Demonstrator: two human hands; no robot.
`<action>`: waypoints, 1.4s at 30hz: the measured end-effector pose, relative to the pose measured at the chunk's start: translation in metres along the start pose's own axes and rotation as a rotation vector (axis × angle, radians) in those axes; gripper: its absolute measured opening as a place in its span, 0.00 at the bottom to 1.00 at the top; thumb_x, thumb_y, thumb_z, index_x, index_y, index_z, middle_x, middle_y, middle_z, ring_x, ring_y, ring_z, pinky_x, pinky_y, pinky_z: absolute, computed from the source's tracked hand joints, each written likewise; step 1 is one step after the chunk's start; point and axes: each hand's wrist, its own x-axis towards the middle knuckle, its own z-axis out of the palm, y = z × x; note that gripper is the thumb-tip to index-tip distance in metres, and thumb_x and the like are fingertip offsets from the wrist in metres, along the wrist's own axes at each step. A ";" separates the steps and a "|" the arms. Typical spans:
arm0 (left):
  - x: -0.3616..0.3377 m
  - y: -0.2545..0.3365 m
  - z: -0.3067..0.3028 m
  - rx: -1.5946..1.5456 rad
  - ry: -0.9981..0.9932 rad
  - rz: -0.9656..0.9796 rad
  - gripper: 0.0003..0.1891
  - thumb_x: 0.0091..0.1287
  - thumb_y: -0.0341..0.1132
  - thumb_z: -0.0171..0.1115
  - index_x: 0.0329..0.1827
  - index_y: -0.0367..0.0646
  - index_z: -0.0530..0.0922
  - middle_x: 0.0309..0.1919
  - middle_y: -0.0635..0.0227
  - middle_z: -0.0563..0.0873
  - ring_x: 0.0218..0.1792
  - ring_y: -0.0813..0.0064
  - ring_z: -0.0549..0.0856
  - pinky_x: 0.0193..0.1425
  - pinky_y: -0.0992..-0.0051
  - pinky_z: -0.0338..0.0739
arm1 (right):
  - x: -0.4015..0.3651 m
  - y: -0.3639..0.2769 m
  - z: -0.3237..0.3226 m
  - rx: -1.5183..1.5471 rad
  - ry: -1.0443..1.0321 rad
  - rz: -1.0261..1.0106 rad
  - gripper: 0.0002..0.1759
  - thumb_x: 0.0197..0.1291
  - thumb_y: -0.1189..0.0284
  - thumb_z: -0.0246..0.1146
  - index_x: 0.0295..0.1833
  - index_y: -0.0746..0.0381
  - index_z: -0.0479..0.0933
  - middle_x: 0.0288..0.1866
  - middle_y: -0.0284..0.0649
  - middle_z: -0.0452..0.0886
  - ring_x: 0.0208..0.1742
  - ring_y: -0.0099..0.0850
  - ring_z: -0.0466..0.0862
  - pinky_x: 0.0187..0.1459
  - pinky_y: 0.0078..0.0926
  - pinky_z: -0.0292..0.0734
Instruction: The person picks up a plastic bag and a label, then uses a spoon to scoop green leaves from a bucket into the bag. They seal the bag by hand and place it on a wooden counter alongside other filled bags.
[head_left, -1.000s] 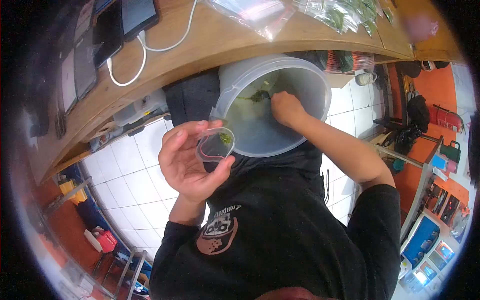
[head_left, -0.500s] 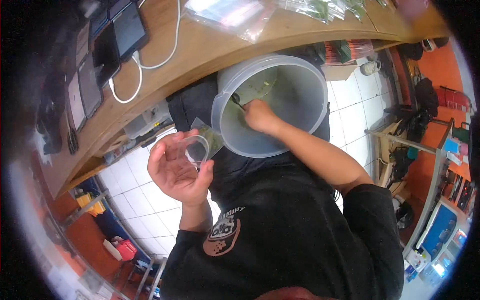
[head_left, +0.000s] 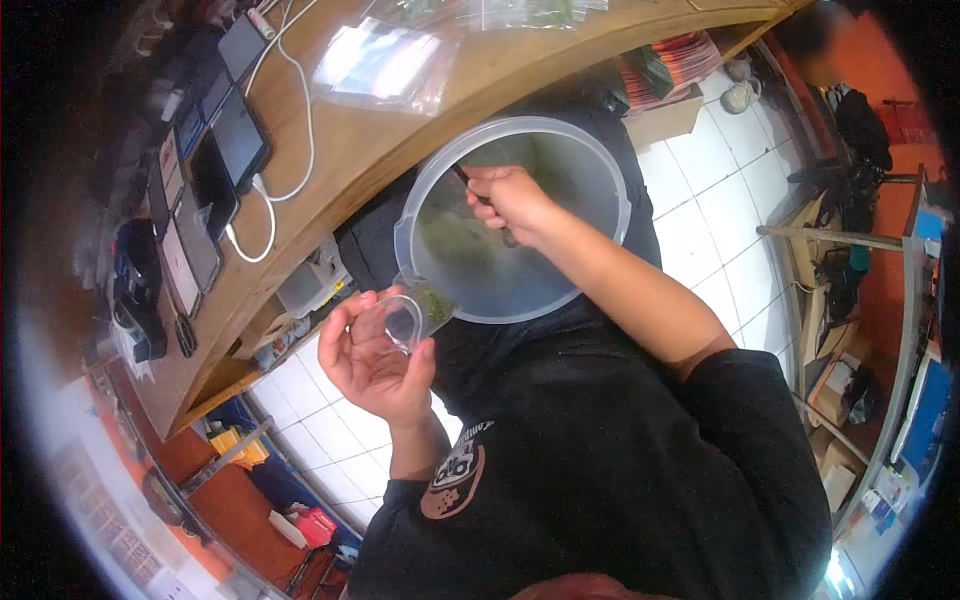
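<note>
My left hand (head_left: pixel 378 365) curls round a clear plastic piece with a round rim (head_left: pixel 404 322), like a cup or funnel. A small clear plastic bag (head_left: pixel 434 304) with green bits inside sits against its far side, just beside the bucket. My right hand (head_left: pixel 508 203) is over the mouth of a large translucent bucket (head_left: pixel 622 215), fingers closed round a thin dark utensil (head_left: pixel 460 173) that looks like a spoon. My fingers hide most of it. Blurred green material (head_left: pixel 455 240) lies in the bucket, which rests at my lap.
A wooden table (head_left: pixel 330 180) curves along the far side, bearing several phones (head_left: pixel 238 135), a white cable (head_left: pixel 305 110) and clear plastic bags (head_left: pixel 385 65). Right of the bucket, a cardboard box (head_left: pixel 665 118) stands on the white tiled floor (head_left: pixel 735 210).
My right hand has lifted from inside the bucket towards its mouth with the dark utensil. My left hand keeps its hold near the bucket's rim. The view has turned and shifted.
</note>
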 end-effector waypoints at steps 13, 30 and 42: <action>-0.003 -0.051 0.058 0.015 -0.276 -0.222 0.40 0.51 0.16 0.72 0.69 0.39 0.65 0.59 0.57 0.77 0.58 0.61 0.82 0.65 0.63 0.75 | -0.137 -0.060 -0.035 -0.143 -0.017 -0.024 0.18 0.72 0.75 0.53 0.65 0.68 0.72 0.32 0.33 0.76 0.17 0.16 0.64 0.15 0.14 0.53; 0.010 -0.073 0.093 0.442 -0.282 -0.135 0.37 0.52 0.23 0.75 0.66 0.38 0.69 0.53 0.56 0.80 0.53 0.64 0.83 0.58 0.69 0.79 | -0.185 -0.066 -0.043 -0.591 0.042 -0.101 0.19 0.72 0.76 0.55 0.66 0.65 0.75 0.34 0.32 0.75 0.19 0.15 0.69 0.17 0.13 0.60; 0.013 -0.077 0.092 0.431 -0.244 -0.146 0.36 0.51 0.23 0.75 0.66 0.40 0.70 0.52 0.56 0.80 0.52 0.64 0.83 0.57 0.68 0.79 | -0.179 -0.062 -0.039 -0.839 0.048 -0.291 0.20 0.68 0.80 0.60 0.64 0.63 0.78 0.33 0.31 0.68 0.23 0.17 0.69 0.25 0.17 0.67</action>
